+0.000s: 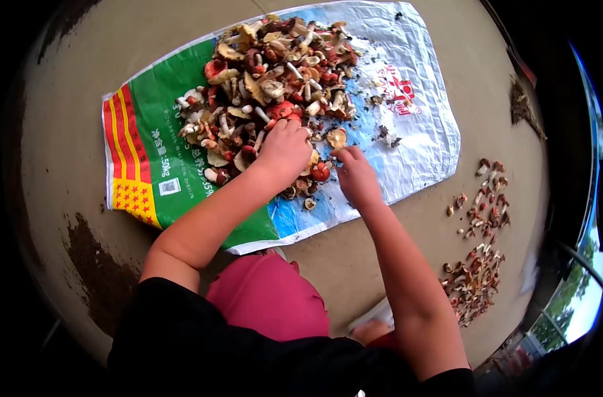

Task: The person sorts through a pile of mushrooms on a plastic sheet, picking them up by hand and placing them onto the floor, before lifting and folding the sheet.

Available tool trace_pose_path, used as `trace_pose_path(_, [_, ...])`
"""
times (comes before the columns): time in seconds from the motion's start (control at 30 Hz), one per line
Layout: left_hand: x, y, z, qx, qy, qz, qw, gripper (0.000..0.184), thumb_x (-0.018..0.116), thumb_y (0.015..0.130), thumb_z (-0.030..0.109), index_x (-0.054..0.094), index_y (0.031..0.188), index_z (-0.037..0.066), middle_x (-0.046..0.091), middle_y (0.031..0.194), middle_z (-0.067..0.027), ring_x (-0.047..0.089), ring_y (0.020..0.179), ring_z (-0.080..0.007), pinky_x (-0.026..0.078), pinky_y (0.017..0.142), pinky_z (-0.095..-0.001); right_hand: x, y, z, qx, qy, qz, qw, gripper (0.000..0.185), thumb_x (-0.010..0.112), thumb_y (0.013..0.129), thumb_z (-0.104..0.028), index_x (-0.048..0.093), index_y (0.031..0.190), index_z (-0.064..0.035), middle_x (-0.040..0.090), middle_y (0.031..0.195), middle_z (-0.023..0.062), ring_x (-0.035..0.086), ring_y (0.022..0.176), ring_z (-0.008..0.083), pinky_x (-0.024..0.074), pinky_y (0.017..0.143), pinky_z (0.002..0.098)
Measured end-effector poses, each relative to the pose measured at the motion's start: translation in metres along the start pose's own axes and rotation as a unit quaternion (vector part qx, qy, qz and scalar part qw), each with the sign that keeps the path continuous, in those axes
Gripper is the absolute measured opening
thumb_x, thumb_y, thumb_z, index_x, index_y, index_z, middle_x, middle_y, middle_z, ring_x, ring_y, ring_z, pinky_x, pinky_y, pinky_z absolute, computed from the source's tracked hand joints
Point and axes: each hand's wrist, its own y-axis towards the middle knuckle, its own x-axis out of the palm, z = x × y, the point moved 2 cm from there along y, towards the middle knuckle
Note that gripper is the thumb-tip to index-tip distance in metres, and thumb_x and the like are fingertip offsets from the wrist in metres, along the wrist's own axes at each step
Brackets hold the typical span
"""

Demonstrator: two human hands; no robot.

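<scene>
One sack [424, 152] lay on the floor [321, 278], bearing one big mushroom pile [275, 79]. Over the sack, the left hand [285, 151] touched the pile's near part and the right hand [356, 175] was near one pale cap [336, 137]; what either gripped, I cannot tell. Right of the sack lay two mushroom patches [477, 278] and one dry bundle [525, 109].

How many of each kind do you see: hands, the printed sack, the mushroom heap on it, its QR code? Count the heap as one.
Hands: 2 (left hand, right hand)
Printed sack: 1
Mushroom heap: 1
QR code: 1
Total: 5
Single mushrooms overlap too much to count.
</scene>
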Motion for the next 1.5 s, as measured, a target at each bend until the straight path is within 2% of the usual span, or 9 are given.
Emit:
trace_pose_path(0.2, [0.009,0.01,0.019,0.035,0.084,-0.075,0.993,0.012,0.065,0.071,0.019,0.072,0.076,0.01,0.059,0.089,-0.0102,0.055,0.098,-0.0284,0.042,0.088,-0.0426,0.032,-0.005,0.017,0.017,-0.04,-0.027,0.999,0.01,0.059,0.082,-0.011,0.06,0.092,-0.0085,0.056,0.098,0.0164,0.059,0.094,0.0367,0.0502,0.079,0.0443])
trace_pose_path(0.47, [0.026,0.041,0.055,-0.045,0.119,-0.109,0.986,0.011,0.065,0.078,0.015,0.074,0.081,0.008,0.058,0.104,-0.0118,0.05,0.109,-0.031,0.038,0.093,-0.0413,-0.019,-0.128,0.116,0.044,0.217,0.232,0.947,0.009,0.066,0.083,-0.003,0.066,0.092,-0.0033,0.062,0.095,0.0113,0.062,0.081,0.0261,0.0504,0.072,0.0353])
trace_pose_path(0.57, [-0.001,0.046,0.078,-0.08,0.141,-0.123,0.979,0.017,0.071,0.076,0.021,0.073,0.087,0.009,0.059,0.1,-0.0104,0.053,0.103,-0.0301,0.042,0.088,-0.044,-0.062,-0.208,0.193,0.129,0.505,0.318,0.792,0.021,0.065,0.085,-0.005,0.063,0.106,-0.0037,0.065,0.095,0.0009,0.057,0.079,0.0098,0.0509,0.065,0.0258])
trace_pose_path(0.67, [-0.019,0.056,0.109,-0.11,0.1,-0.124,0.981,0.025,0.075,0.077,0.025,0.073,0.093,0.006,0.06,0.093,-0.0107,0.058,0.091,-0.0305,0.047,0.079,-0.0434,-0.112,-0.288,0.283,0.333,0.435,0.394,0.738,0.029,0.064,0.087,-0.011,0.056,0.114,-0.0025,0.059,0.09,0.0035,0.057,0.076,0.0106,0.0504,0.059,0.025])
trace_pose_path(0.77, [0.002,0.065,0.126,-0.141,-0.235,-0.074,0.959,0.023,0.073,0.085,0.021,0.071,0.099,0.002,0.062,0.084,-0.0128,0.061,0.075,-0.0245,0.047,0.069,-0.0335,-0.147,-0.333,0.362,0.409,0.438,0.461,0.654,0.022,0.064,0.088,-0.008,0.055,0.107,-0.0017,0.059,0.089,0.0044,0.059,0.073,0.0127,0.0527,0.061,0.0267])
trace_pose_path(0.93, [0.027,0.094,0.178,-0.192,-0.498,-0.234,0.813,0.027,0.07,0.091,0.02,0.069,0.108,-0.001,0.061,0.082,0.0039,0.051,0.073,-0.0061,0.042,0.067,-0.0226,-0.189,-0.34,0.439,0.44,0.476,0.531,0.546,0.016,0.061,0.089,-0.002,0.054,0.103,0.0012,0.059,0.084,0.0067,0.06,0.068,0.0171,0.0558,0.058,0.0275])
trace_pose_path(1.37, [0.07,0.133,0.243,-0.26,-0.598,-0.335,0.68,0.032,0.065,0.094,0.023,0.064,0.117,0.001,0.064,0.092,-0.0008,0.055,0.081,-0.0083,0.045,0.075,-0.0244,-0.247,-0.326,0.574,0.538,0.388,0.574,0.479,0.017,0.061,0.088,-0.005,0.058,0.101,0.0061,0.064,0.085,0.0126,0.064,0.061,0.0198,0.0535,0.048,0.0261])
trace_pose_path(1.47, [0.084,0.148,0.268,-0.257,-0.643,-0.359,0.626,0.031,0.062,0.096,0.028,0.063,0.115,0.003,0.064,0.094,-0.0004,0.057,0.082,-0.0085,0.045,0.075,-0.0239,-0.234,-0.317,0.51,0.507,0.008,0.536,0.675,0.029,0.067,0.087,-0.021,0.058,0.105,0.0002,0.064,0.089,0.0084,0.064,0.076,0.0186,0.051,0.072,0.0344])
trace_pose_path(1.5, [0.089,0.152,0.281,-0.237,-0.649,-0.37,0.621,0.031,0.06,0.098,0.027,0.062,0.116,0.003,0.065,0.097,-0.0024,0.059,0.085,-0.0101,0.047,0.078,-0.0255,-0.219,-0.306,0.462,0.405,0.133,0.572,0.701,0.027,0.066,0.088,-0.02,0.058,0.105,-0.001,0.064,0.09,0.0075,0.06,0.083,0.015,0.0488,0.076,0.0317])
